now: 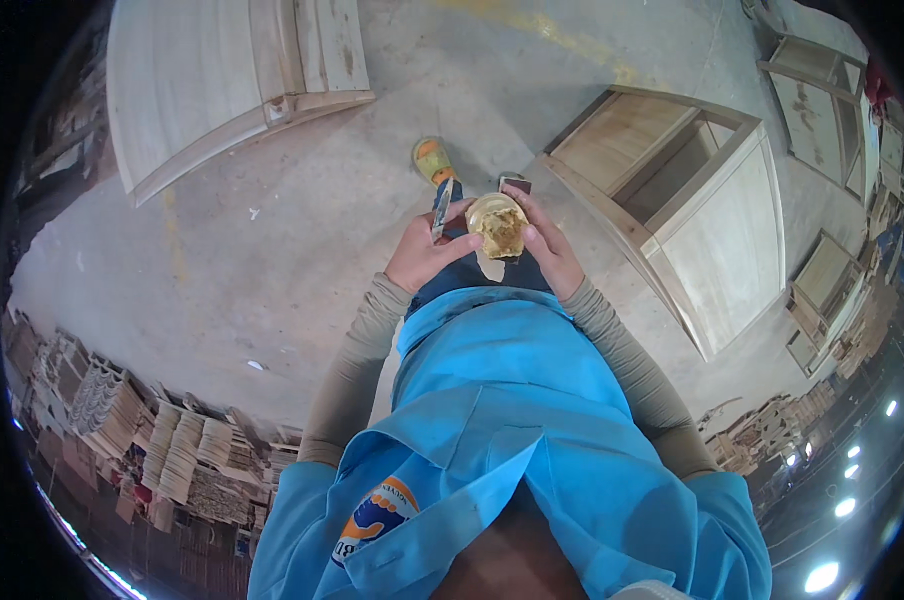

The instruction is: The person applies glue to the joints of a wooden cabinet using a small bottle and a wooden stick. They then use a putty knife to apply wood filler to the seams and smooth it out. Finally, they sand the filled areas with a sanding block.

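Note:
In front of my waist, both hands are around a small round tub [489, 206] with lumpy yellow-brown paste [503, 236] in it. My right hand [552, 245] is closed on the tub's right side, thumb by the paste. My left hand [429, 252] is closed on a thin, narrow blade-like tool [442, 208], which sticks up beside the tub; its thumb reaches to the tub's left edge. A small dark, flat-faced piece [515, 184] shows just beyond the tub, by my right fingers; what holds it is hidden.
Bare wooden cabinet frames stand at the right [717, 255], with a large pale wood piece [207, 85] at upper left. Concrete floor [272, 270] lies between them. Stacked wooden parts [187, 450] line the lower left. A foot in a yellow-green sandal [430, 157] shows beyond my hands.

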Demonstrator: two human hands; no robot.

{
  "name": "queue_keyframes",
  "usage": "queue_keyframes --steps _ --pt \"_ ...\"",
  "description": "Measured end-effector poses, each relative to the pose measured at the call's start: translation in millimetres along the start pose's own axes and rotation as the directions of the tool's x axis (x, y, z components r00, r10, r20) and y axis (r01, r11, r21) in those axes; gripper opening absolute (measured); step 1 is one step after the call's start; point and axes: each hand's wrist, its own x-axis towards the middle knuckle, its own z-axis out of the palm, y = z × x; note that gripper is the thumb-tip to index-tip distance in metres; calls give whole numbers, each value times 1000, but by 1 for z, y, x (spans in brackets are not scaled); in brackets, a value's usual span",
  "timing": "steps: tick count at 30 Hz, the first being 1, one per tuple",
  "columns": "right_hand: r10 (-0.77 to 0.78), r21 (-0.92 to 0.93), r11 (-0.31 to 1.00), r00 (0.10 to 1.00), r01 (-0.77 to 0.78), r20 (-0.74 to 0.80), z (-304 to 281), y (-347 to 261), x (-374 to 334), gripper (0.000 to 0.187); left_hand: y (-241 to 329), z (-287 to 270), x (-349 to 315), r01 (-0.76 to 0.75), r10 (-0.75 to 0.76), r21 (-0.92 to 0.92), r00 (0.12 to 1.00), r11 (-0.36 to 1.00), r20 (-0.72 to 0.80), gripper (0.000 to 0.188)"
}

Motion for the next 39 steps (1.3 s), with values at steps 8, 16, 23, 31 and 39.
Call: queue_keyframes --steps 8,16,23,31,39 --pt "-84 -12 996 980 84 -181 -16 -13 10 57 34 -19 19 -51 52 48 998 998 -31 59" --pt "-150 -109 987 899 115 -411 -73 -14 25 36 95 -31 63 76 -81 -33 982 997 -170 46" --pt "-151 -43 987 794 156 -589 -149 -22 52 31 144 8 134 38 -46 -46 982 998 -185 23" --pt "-242 -157 968 585 194 -774 -224 -46 54 34 180 58 233 147 -146 26 988 989 -46 34" --pt "-161 -160 982 -1 -97 -987 -286 -12 1 40 217 107 343 288 -350 279 914 916 204 46"
